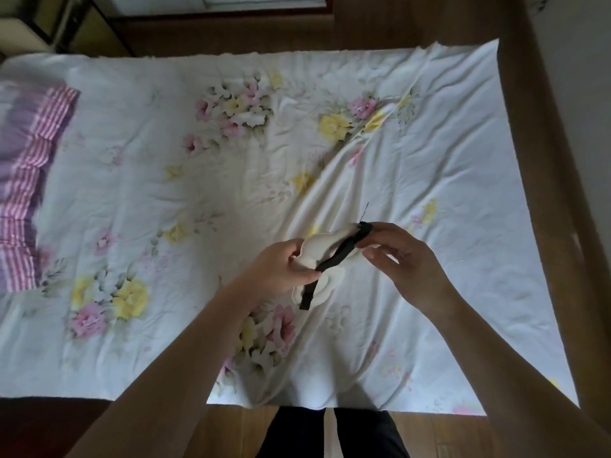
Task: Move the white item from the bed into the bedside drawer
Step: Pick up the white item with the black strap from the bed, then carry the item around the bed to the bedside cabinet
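We hold the white padded fabric item with a black elastic strap, seemingly a soft sleep mask, lifted just above the floral cotton bedsheet. Our left hand pinches one end of it between thumb and fingers, closed tight on cloth and strap together. Our right hand grips the far end where the strap joins, fingers closed narrowly around it. Holding both ends likely keeps the limp piece gathered so the loose strap tail, which dangles below, does not trail or snag.

The item looks plush and floppy, with rounded lobes; the strap is flat and woven. The sheet is thin and creased, printed with pink and yellow flowers. A pink-and-white striped pillow lies at the left edge. The wooden bed frame borders the right side. No drawer is visible, so we judge the carry is yet to come.
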